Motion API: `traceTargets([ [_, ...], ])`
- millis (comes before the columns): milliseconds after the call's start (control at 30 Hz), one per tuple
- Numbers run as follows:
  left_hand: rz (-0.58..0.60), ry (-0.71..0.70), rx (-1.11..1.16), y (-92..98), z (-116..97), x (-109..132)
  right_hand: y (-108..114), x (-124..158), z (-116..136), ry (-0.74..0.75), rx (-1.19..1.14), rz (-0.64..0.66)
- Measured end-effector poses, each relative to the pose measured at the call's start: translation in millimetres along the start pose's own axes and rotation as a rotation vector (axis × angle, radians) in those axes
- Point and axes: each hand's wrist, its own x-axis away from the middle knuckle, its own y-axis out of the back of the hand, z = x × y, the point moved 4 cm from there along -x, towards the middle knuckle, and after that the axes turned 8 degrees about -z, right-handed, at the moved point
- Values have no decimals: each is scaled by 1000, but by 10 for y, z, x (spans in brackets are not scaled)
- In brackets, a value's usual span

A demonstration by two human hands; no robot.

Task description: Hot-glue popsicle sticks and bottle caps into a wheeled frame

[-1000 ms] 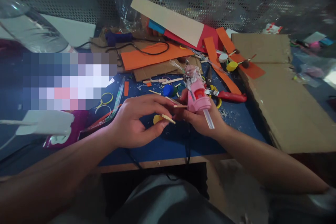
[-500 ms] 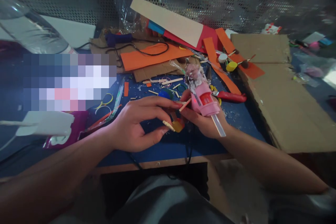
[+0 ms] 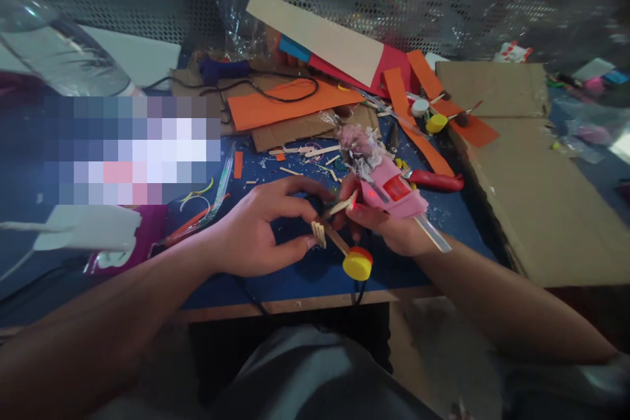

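Observation:
My left hand [image 3: 268, 230] pinches a small stack of wooden sticks [image 3: 319, 234] between thumb and finger. Beside that stack, a stick piece carries a yellow and red bottle cap [image 3: 357, 264], which hangs over the table's front edge area. My right hand [image 3: 378, 216] is closed round a pink glue gun [image 3: 394, 190] with a clear glue stick out of its back and grey, stringy matter on its front end. A short wooden stick [image 3: 342, 205] shows at the right fingertips. The inner fingers of my right hand are partly hidden by the gun.
Orange sheets [image 3: 295, 102] and cardboard [image 3: 541, 164] lie behind and at the right. Red-handled pliers [image 3: 436, 180] rest beyond my right hand. At the left are a white charger [image 3: 93, 233] and a large clear bottle [image 3: 63, 52]. Stick scraps [image 3: 322, 151] litter the blue table [image 3: 290, 285].
The yellow and red cap has swung out to the right and toward me. The stack in my left hand has turned, showing its ends. My right hand and the glue gun have tilted slightly.

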Motion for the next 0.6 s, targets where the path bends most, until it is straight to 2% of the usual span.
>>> traceTargets([
  [133, -48, -5, -14, 12, -2, -33, 23, -23, -3, -19, 48, -56],
  [233, -115, 22, -47, 39, 3, -50, 79, -58, 3, -11, 143, -168],
  [400, -356, 84, -79, 128, 45, -18, 179, -122, 40, 20, 208, -340],
  [500, -494, 155, -115, 208, 103, 18, 182, -131, 63, 54, 179, -364],
  [600, -538, 202, -143, 249, 151, 29, 166, -127, 61, 71, 198, -364],
])
